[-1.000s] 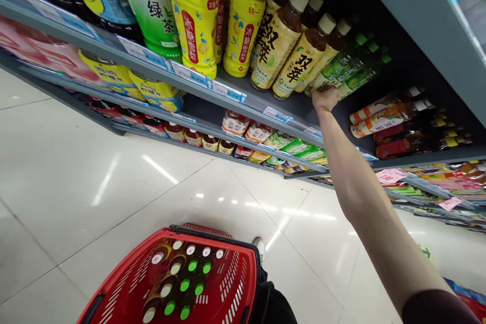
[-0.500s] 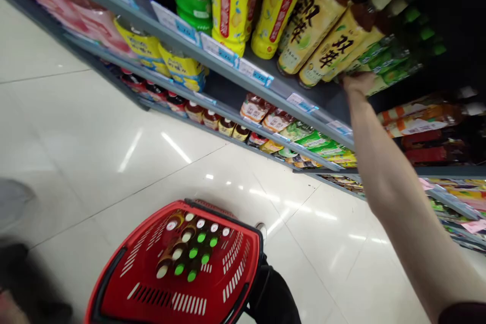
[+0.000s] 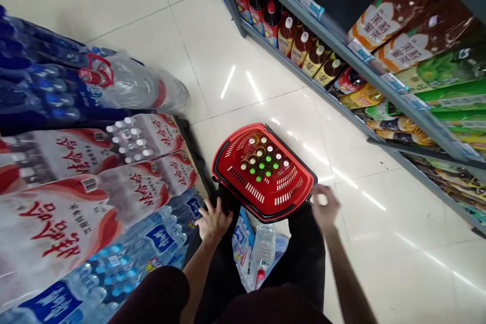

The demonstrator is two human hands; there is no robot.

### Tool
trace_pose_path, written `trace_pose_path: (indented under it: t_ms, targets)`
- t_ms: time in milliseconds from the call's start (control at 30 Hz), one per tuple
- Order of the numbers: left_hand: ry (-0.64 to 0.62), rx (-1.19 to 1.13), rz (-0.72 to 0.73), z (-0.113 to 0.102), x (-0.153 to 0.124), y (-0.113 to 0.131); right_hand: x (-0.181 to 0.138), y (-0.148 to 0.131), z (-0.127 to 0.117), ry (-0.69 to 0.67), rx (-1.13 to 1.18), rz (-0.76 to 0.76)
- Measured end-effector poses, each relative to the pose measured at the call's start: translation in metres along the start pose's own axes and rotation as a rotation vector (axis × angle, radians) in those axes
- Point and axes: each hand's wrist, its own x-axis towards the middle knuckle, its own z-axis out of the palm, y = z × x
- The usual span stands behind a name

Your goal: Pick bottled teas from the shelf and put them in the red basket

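A red plastic basket point(image 3: 292, 190) stands on the white floor just in front of my knees. It holds several upright bottles point(image 3: 265, 158) with white and green caps. My left hand point(image 3: 213, 221) rests with fingers spread on my dark trouser knee, right at the basket's near left corner. At the basket's near right corner hovers my right hand point(image 3: 325, 207); it is smeared by motion, so I cannot make out its fingers. Nothing shows in either hand.
Shrink-wrapped packs of water bottles point(image 3: 76, 197) are stacked high on my left, and another pack point(image 3: 260, 250) lies between my legs. On the right runs a grey shelf unit point(image 3: 364, 58) with rows of bottled drinks point(image 3: 299, 45). Bare tiled floor point(image 3: 243, 66) stretches ahead.
My right arm has come down from the upper shelf's bottles to the basket. My view has swung down from the shelves to the floor, and my left hand has come into sight.
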Motion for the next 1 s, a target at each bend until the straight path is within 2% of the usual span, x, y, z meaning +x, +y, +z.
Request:
trace_pose_path:
  t_ms: [33,133,200,300,500,600,833,1000]
  targets:
    - [0.008,0.001,0.002,0.003,0.000,-0.003,-0.016,0.008,0.034,-0.043,0.040,0.033]
    - [0.026,-0.004,0.004,0.012,0.000,-0.015,-0.040,0.016,0.138,-0.425,0.044,0.223]
    - [0.030,-0.024,0.010,0.017,0.001,-0.025,-0.040,0.013,0.193,-0.492,0.024,0.289]
    - [0.011,-0.061,0.050,0.020,0.005,-0.041,-0.023,0.009,0.243,-0.465,0.019,0.320]
    - [0.024,-0.102,0.165,0.027,0.020,-0.070,0.037,0.010,0.296,-0.354,-0.069,0.299]
    - [0.041,-0.127,0.210,0.035,0.029,-0.084,0.050,0.007,0.320,-0.307,-0.142,0.309]
    - [0.119,-0.206,0.275,0.056,0.038,-0.105,0.029,0.008,0.366,-0.213,-0.192,0.281]
    - [0.193,-0.242,0.357,0.064,0.033,-0.113,0.019,0.017,0.376,-0.180,-0.108,0.346]
